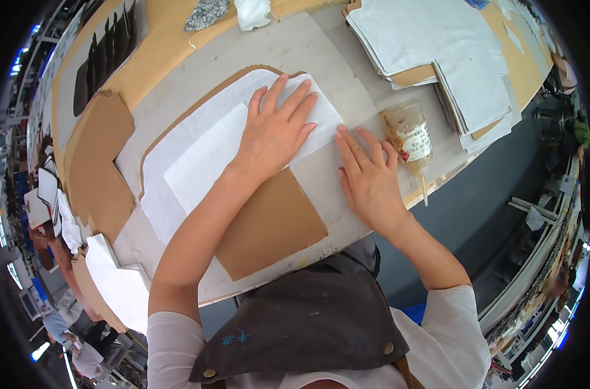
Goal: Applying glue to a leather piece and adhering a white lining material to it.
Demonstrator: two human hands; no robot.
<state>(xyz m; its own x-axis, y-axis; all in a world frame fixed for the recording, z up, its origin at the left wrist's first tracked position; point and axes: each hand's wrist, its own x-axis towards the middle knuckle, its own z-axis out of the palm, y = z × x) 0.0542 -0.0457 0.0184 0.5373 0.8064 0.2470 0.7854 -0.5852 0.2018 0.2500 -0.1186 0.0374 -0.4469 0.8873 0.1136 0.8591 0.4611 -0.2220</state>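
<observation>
My left hand (272, 133) lies with fingers apart on a white cut sheet (155, 188), which has a smaller white layer (198, 152) on it and a brown board edge behind it. A brown board piece (269, 230) shows below the sheets. My right hand (369, 181) has its fingers stretched out, the index fingertip at the white sheet's right corner. Just right of that hand lies a smeared plastic bottle (405, 133) with a label and a pale nozzle pointing toward me.
A stack of white-and-brown pattern pieces (437, 65) is at back right. Brown pieces (97, 168) and white pieces (117, 292) lie left, dark strips (107, 58) and crumpled scraps (249, 11) at the back. The table (314, 52) curves; other people (81, 350) appear lower left.
</observation>
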